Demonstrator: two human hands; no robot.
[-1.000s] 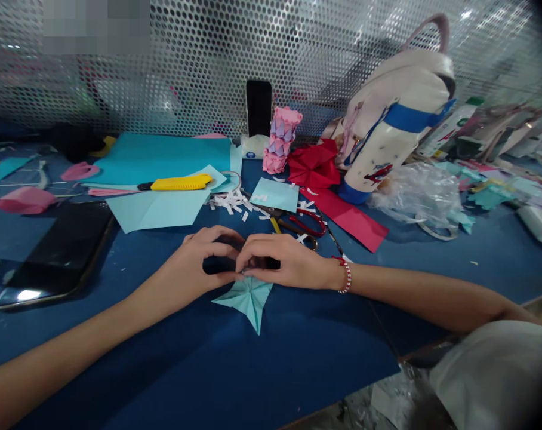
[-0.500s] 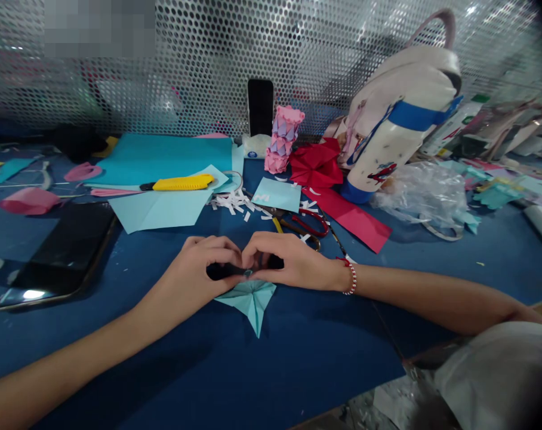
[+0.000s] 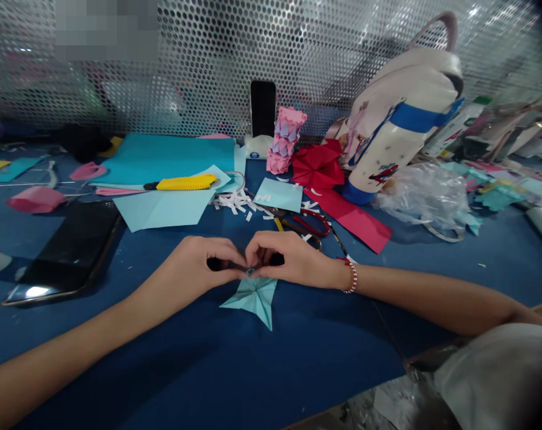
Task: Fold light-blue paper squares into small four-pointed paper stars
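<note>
Presently, light-blue folded paper star [image 3: 255,297]: it lies low over the dark-blue tabletop [image 3: 199,376], in front of the fingertips; probably very light, a little springy, easy to crush, so best held by the layered creases, not the thin points.
Left hand [image 3: 194,263]: pinching its far edge.
Right hand [image 3: 300,261]: pinching beside it.
Lower point: turned more rightward than half a second ago.

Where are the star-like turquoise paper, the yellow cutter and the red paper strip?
Star-like turquoise paper [image 3: 255,293]: head view, on its creased middle.
Yellow cutter [image 3: 185,183]: head view, on its handle.
Red paper strip [image 3: 352,220]: head view, on its middle.
</note>
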